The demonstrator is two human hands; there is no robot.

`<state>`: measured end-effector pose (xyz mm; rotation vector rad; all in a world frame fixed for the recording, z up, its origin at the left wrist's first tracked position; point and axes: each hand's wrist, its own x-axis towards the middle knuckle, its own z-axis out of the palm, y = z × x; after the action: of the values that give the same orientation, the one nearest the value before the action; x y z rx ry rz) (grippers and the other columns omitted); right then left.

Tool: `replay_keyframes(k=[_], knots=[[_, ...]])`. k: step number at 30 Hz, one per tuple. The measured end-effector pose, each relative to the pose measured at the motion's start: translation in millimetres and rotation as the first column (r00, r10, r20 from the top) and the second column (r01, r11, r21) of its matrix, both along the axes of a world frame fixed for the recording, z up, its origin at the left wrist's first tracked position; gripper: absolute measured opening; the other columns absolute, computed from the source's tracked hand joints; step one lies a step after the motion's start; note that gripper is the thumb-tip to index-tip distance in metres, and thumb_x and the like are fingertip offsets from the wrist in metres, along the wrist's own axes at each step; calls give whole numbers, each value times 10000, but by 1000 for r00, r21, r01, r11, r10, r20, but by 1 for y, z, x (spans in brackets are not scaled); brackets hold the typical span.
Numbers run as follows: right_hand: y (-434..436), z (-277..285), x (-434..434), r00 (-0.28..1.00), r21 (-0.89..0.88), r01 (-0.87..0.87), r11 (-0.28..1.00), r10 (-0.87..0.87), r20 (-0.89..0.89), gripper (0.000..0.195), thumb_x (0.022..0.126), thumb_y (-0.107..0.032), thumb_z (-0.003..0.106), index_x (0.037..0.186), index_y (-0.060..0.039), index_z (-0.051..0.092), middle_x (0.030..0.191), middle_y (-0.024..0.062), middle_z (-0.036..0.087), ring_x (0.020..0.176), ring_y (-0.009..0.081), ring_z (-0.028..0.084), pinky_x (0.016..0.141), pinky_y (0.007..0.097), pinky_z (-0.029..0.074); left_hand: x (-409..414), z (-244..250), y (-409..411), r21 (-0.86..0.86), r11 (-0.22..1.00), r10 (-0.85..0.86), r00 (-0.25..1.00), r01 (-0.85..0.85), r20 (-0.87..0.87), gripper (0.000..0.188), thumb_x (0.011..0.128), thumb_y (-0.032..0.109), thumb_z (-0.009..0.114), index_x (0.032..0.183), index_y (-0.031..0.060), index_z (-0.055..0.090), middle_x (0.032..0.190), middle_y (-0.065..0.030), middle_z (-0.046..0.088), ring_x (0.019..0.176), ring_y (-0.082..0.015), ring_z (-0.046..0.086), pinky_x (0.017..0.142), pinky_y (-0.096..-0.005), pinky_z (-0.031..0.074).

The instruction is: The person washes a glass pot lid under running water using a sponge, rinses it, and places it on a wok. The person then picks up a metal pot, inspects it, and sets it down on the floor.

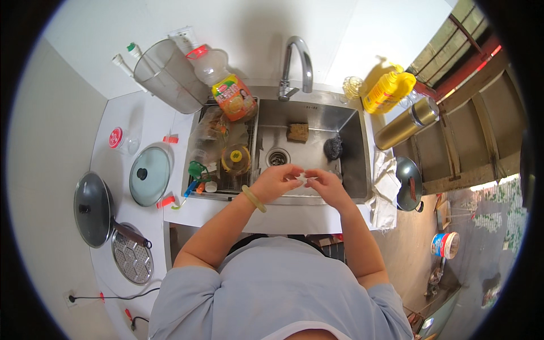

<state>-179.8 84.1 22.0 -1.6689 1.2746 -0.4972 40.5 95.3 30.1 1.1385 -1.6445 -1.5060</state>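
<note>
Over the near edge of the stainless steel sink [355,144], my left hand [274,182] and my right hand [325,185] meet fingertip to fingertip. A small whitish, partly see-through piece [302,178] is pinched between them, too small to name. My left wrist wears a pale bangle [253,199]. Beyond the hands, the sink holds a brown sponge [297,132], a dark scouring ball [333,148] and a round drain strainer [278,157]. A chrome faucet [293,68] stands behind the basin. Something clear in the basin is partly hidden by my right hand.
Left of the basin, a rack [253,136] carries a large labelled plastic bottle [233,95] and other plastic items. A glass lid [149,176] and a lidded pan [92,209] sit farther left. At right are a yellow pump bottle [384,91], a gold thermos [403,125] and a white cloth [384,182].
</note>
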Motion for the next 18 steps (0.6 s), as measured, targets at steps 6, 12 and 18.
replay_keyframes(k=[6, 12, 18], knots=[[12, -18, 21, 991, 31, -15, 999, 11, 134, 306, 878, -105, 645, 1161, 8, 623, 1051, 158, 692, 878, 224, 678, 778, 328, 524, 25, -15, 31, -87, 996, 36, 993, -26, 115, 361, 858, 185, 689, 1159, -5, 626, 1054, -133, 680, 916, -198, 662, 817, -318, 520], [16, -8, 60, 995, -79, -93, 993, 96, 25, 302, 877, -102, 648, 1155, 14, 623, 1029, 159, 694, 841, 226, 681, 758, 328, 527, 57, -15, 52, -123, 990, 94, 974, -70, 204, 370, 845, 193, 694, 1160, 10, 630, 1062, -133, 678, 921, -211, 666, 816, -322, 521], [25, -9, 92, 988, -86, -153, 984, 153, -10, 294, 870, -102, 660, 1144, -1, 629, 987, 154, 701, 835, 227, 684, 759, 334, 530, 85, -17, 71, -163, 978, 164, 962, -129, 219, 364, 839, 198, 699, 1148, 18, 633, 1066, -128, 679, 919, -219, 670, 806, -324, 522]])
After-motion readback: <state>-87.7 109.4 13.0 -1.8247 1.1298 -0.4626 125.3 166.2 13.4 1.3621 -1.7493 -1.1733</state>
